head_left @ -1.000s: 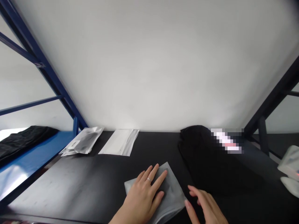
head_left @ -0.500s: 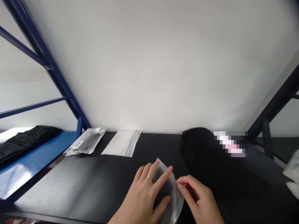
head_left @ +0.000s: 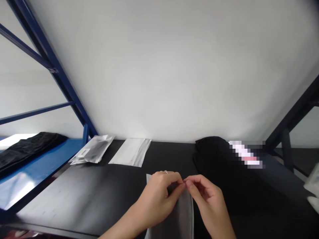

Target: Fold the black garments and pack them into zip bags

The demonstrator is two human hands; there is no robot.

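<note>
A frosted plastic bag (head_left: 183, 215) sits at the front of a black table (head_left: 99, 196), its far right corner pinched between thumb and forefinger of both the left hand (head_left: 161, 194) and right hand (head_left: 209, 200), fingertips nearly meeting. Black fabric (head_left: 224, 172) spreads at right; pale bags (head_left: 128, 152) and a labelled packet (head_left: 96, 149) lie by the wall (head_left: 161, 73).

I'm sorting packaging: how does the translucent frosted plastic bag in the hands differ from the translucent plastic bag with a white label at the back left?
The translucent frosted plastic bag is held by the left hand and right hand; the labelled plastic bag lies untouched near the pale wall. The labelled plastic bag shows a white label; the frosted bag's visible part shows none. Both are translucent.
</note>
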